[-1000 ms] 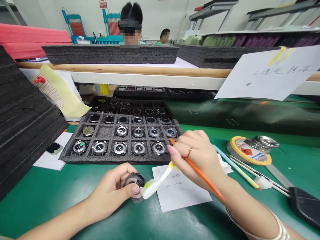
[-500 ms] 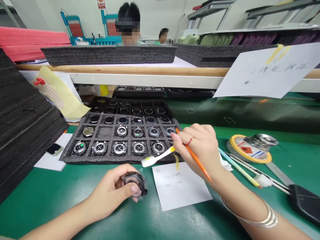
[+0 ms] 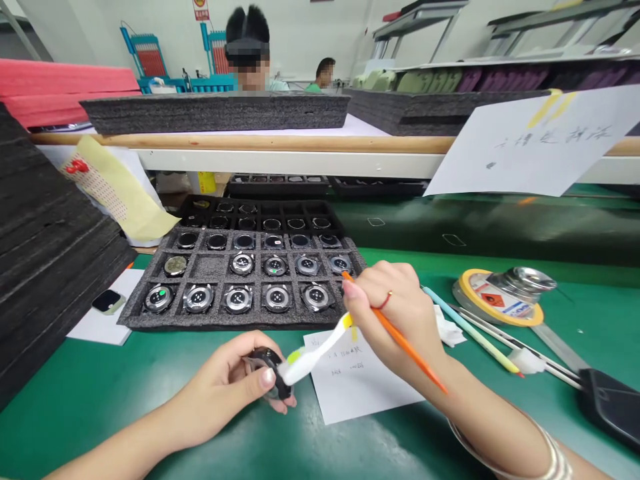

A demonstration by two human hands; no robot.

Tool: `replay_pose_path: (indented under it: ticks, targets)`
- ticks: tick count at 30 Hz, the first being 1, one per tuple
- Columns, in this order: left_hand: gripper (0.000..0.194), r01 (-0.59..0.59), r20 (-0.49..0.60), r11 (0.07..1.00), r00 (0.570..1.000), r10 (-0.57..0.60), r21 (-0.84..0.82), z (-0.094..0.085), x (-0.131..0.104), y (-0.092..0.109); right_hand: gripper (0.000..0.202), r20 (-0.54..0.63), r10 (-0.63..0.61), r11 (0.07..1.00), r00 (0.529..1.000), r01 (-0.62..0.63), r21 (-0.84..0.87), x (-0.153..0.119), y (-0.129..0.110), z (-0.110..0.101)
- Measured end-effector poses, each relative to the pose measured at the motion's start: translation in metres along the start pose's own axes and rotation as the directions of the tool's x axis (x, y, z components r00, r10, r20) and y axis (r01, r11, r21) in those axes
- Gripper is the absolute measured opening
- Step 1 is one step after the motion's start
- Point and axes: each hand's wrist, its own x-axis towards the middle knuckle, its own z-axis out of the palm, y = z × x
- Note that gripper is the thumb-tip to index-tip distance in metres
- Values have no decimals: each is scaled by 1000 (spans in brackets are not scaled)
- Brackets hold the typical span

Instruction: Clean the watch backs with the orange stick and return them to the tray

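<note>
One grey foam tray [image 3: 215, 269] on the green table [image 3: 175, 400], in compartments: front row, five round watches [image 3: 237, 299] in view, backs up; middle row, one dull disc [image 3: 175, 265] at the left end, four watches further right, backs up; far row, six watches with dark faces up

One darker tray [image 3: 294, 209] behind it, holding more round pieces, too dim to tell apart

One black watch [image 3: 270, 360], tilted, in front of the grey tray, pinched between thumb and fingers of the left hand [image 3: 240, 373]

One white toothbrush [image 3: 320, 353], gripped by the right hand [image 3: 395, 313], head at the watch's edge, contact uncertain

One orange stick [image 3: 400, 341], held in the same right hand

One metal-topped can [image 3: 527, 279] at far right, contents hidden
</note>
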Motion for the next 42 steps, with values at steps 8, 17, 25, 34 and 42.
replay_pose_path:
  ticks: [8,17,25,34,42]
  targets:
    - [42,-34,-111,998,993,39,45,2,1,4,43,-22,9,1000,1000,-9,-26,-1,0,0]
    - [37,-56,-112,985,991,75,162,0,-2,0,44,-47,-17,993,999,12,-119,2,13,0]
    - [41,-17,-19,999,1000,18,33,4,-3,-3,44,46,-50,997,998,52,-50,-1,0,2]
    - [52,7,-35,988,999,-1,155,0,-2,-2,44,51,-155,987,987,157,-35,-6,-13,5]
    - [51,80,-61,979,996,-70,187,5,-5,2,42,79,-194,981,978,193,11,0,0,2]
